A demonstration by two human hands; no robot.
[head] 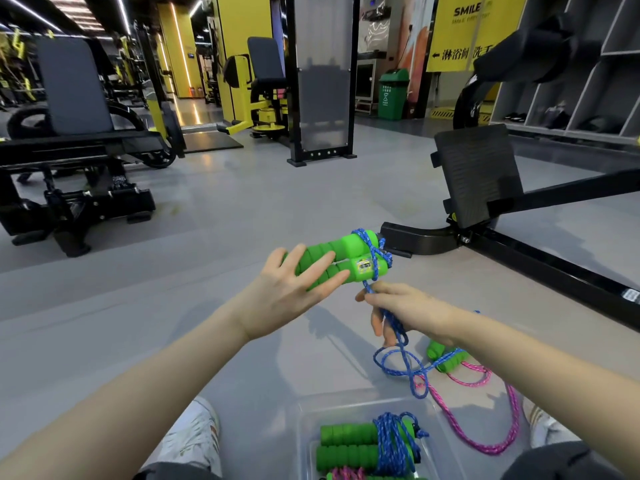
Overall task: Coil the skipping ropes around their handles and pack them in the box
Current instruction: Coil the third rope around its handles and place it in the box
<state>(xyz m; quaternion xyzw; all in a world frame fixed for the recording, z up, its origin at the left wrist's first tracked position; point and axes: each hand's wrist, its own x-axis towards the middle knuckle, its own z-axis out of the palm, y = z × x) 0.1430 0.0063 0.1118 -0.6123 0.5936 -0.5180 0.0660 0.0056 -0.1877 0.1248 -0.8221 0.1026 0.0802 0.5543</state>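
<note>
Left hand [294, 289] flat, fingers straight against paired green foam handles [343, 258] above open grey floor [242, 209]; right hand [408, 308] pinching blue braided rope [403, 342] just beneath; clear plastic box [304, 427] at bottom edge.

floor [263, 202]: grey | on it: clear box [311, 420] | pink rope [485, 448] | green handles [446, 360] | gym machines [69, 202]

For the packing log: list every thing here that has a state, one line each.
left hand: fingers straight, laid against the green handles
right hand: pinches the blue rope
green handles: side by side, a few turns of rope round one end
blue rope: mostly uncoiled, loops hanging down
pink rope: loose on the floor, uncoiled
box: open
coiled rope: wound round its handles, inside the box
</note>
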